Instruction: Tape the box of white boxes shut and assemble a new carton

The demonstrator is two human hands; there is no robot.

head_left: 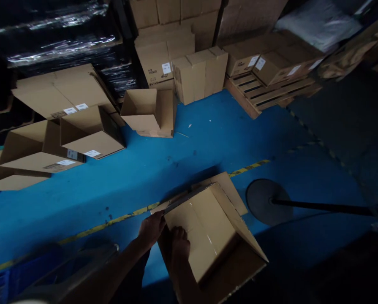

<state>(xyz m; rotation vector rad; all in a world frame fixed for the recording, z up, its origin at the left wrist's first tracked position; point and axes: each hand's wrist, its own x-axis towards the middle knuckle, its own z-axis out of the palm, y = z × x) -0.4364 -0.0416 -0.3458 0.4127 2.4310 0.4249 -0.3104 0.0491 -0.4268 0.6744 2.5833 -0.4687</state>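
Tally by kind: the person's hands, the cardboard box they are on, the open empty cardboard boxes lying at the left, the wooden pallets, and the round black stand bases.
Bare hands on the box: 2, left hand and right hand
Brown cardboard box under the hands: 1
Open empty cardboard boxes: 3
Wooden pallets: 1
Round black stand bases: 1
Total: 8

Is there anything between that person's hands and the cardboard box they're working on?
Nothing visible. The left hand and the right hand both rest directly on the cardboard box, near its taped edge.
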